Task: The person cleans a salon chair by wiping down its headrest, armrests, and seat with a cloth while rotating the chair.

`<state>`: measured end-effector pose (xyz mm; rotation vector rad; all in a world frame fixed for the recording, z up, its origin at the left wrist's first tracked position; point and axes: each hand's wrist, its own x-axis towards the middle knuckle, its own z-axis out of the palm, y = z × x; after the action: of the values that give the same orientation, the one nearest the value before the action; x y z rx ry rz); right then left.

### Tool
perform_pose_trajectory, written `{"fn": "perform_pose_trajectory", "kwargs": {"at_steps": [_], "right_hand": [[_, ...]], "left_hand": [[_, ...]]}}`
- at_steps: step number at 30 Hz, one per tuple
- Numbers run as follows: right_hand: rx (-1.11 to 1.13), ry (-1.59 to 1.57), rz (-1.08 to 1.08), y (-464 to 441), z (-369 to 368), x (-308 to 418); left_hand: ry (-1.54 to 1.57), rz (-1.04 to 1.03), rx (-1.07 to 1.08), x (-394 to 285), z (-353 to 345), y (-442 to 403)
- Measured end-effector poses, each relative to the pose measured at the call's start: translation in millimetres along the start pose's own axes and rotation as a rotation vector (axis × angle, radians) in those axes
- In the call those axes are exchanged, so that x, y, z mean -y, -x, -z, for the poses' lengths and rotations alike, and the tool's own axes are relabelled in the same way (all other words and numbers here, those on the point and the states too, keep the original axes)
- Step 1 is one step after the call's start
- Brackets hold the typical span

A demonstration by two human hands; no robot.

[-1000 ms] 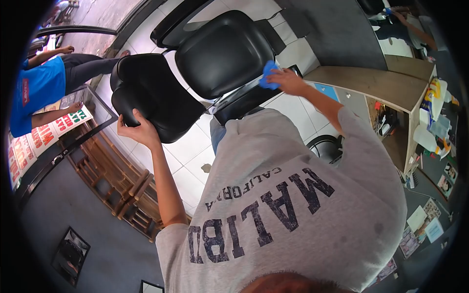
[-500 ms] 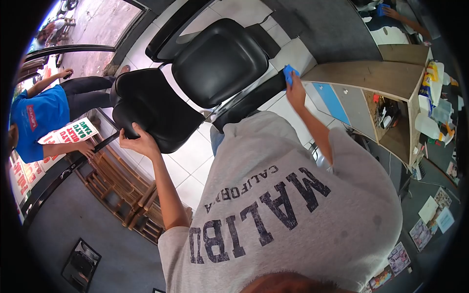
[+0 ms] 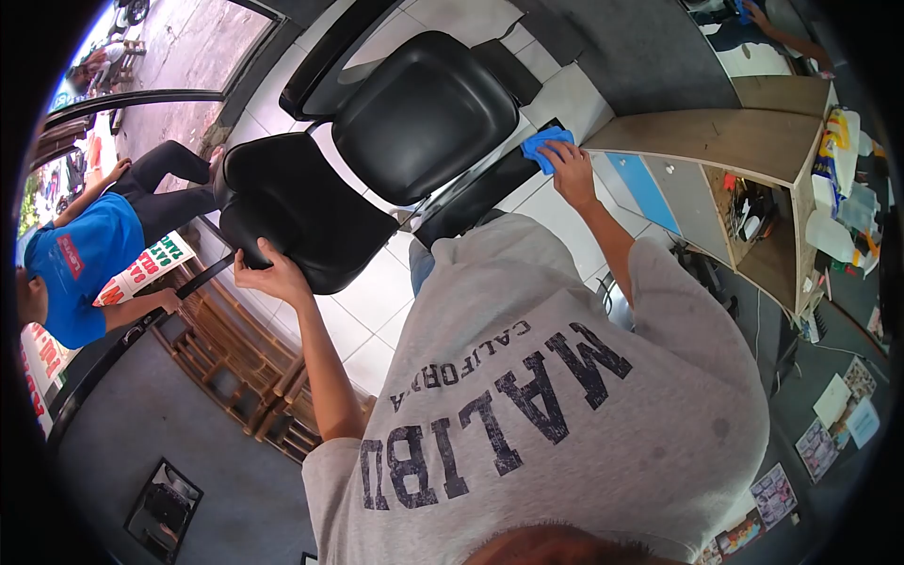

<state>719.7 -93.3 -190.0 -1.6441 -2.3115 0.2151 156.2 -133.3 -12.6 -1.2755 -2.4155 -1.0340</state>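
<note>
A black padded chair fills the upper middle, with its seat (image 3: 426, 118), its backrest (image 3: 297, 207) to the left and a black armrest (image 3: 476, 200) on the near side. My left hand (image 3: 273, 273) rests against the lower edge of the backrest, thumb and fingers apart, holding nothing. A blue cloth (image 3: 544, 145) is under the fingers of my right hand (image 3: 571, 174), pressed on the far right end of the armrest.
A wooden cabinet (image 3: 706, 141) with open shelves stands at right, bottles (image 3: 833, 235) beyond it. At left, a person in a blue shirt (image 3: 89, 268) is beside a glass door. A bamboo bench (image 3: 221, 358) lies below them.
My right hand and the cloth went right off the armrest's edge, then came back onto its end. My left hand stays on the backrest. The person at left has shifted posture.
</note>
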Motion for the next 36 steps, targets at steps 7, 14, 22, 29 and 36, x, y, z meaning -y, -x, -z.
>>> {"fn": "perform_pose_trajectory", "kwargs": {"at_steps": [7,14,22,29,36], "right_hand": [[-0.093,-0.063,-0.302,-31,-28,12],[0.237,-0.478,-0.201,-4,-38,68],[-0.093,-0.306,-0.656,-46,-48,-49],[0.059,-0.292,-0.55,0,-56,66],[-0.221,-0.692,-0.693,27,-59,14]], "left_hand": [[0.015,0.021,-0.018,0,4,8],[0.029,0.008,-0.025,4,-1,7],[0.008,0.03,-0.023,4,1,7],[-0.026,0.012,-0.023,10,-2,7],[-0.066,0.034,0.002,7,0,8]]}}
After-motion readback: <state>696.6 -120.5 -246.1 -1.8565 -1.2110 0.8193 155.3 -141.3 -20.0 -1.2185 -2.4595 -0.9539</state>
